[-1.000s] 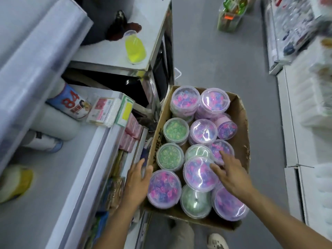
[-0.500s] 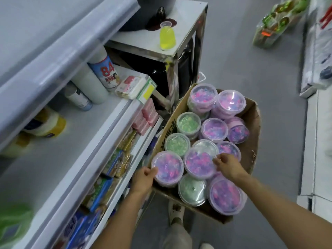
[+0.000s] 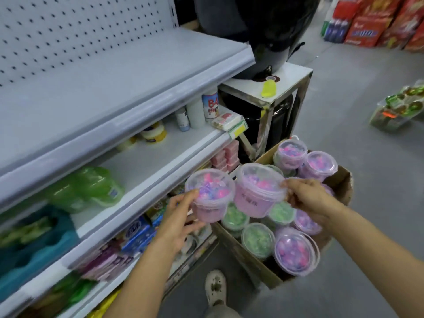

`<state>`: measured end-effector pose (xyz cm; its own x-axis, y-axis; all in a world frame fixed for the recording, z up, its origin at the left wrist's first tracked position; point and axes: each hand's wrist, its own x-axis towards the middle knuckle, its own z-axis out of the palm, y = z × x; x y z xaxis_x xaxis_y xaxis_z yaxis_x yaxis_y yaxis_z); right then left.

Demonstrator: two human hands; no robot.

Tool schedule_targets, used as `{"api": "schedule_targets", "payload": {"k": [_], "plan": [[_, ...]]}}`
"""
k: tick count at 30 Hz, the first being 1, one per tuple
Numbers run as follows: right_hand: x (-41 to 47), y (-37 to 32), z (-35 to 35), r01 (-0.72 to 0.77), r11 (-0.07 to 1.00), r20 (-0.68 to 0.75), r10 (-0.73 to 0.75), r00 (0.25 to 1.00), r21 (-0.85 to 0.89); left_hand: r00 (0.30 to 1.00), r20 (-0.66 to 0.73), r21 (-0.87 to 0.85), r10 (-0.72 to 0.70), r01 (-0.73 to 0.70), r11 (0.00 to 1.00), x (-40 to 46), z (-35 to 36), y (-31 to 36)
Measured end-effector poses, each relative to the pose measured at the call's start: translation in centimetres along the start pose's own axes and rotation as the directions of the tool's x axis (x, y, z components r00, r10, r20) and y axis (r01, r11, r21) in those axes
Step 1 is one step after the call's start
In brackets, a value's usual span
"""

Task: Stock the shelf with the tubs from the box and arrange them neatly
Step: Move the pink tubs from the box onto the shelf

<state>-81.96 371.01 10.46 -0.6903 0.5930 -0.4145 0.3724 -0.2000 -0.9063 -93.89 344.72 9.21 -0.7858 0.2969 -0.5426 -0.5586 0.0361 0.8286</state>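
Observation:
My left hand point(image 3: 176, 220) grips a pink tub point(image 3: 210, 196) with a clear lid, held in the air beside the shelf edge. My right hand point(image 3: 308, 200) holds a second pink tub point(image 3: 258, 193) by its rim, right next to the first one. Both tubs hang above the left part of the cardboard box point(image 3: 247, 253), which stands on the floor and still holds several pink and green tubs point(image 3: 296, 252). To the left is the white shelf unit: a bare top shelf point(image 3: 110, 72) and a middle shelf point(image 3: 149, 161) with some goods on it.
The middle shelf carries green bags point(image 3: 89, 187), a yellow-banded jar point(image 3: 153, 134), white bottles point(image 3: 197, 111) and a flat packet point(image 3: 228, 120). Lower shelves hold packaged goods. A steel stand point(image 3: 275, 88) with a yellow cup stands behind the box. My shoe point(image 3: 215, 288) is on the grey floor.
Both hands have lifted a pink tub each out of the box and raised them toward the shelf. My view has tilted up, showing the top shelf.

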Motion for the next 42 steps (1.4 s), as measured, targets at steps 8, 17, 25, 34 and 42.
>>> {"api": "schedule_targets", "payload": {"k": [8,17,25,34,42], "plan": [[-5.8,-10.0,8.0,0.167,0.985,0.267,-0.151,0.952,-0.041,0.965,-0.116,-0.016,0.235,-0.238,0.971,-10.7,-7.9,7.7],[-13.1,-18.3,22.8,0.316,0.949,0.519,-0.277,0.809,0.015,0.824,-0.321,-0.059,0.467,-0.509,0.858,-21.4,-22.0,13.6],[-20.9,-22.0,42.5,0.459,0.888,0.62,-0.362,0.696,0.003,0.695,-0.553,0.013,0.461,-0.546,0.838,-27.3,-40.3,17.8],[-27.6,-20.1,60.9,0.585,0.783,0.679,-0.313,0.664,-0.211,0.625,-0.664,0.009,0.411,-0.543,0.84,-30.8,-56.3,19.4],[-31.9,-17.6,63.1,0.876,0.422,0.774,-0.466,0.429,-0.231,0.606,-0.698,-0.058,0.383,-0.58,0.812,-32.4,-63.9,18.6]]}}
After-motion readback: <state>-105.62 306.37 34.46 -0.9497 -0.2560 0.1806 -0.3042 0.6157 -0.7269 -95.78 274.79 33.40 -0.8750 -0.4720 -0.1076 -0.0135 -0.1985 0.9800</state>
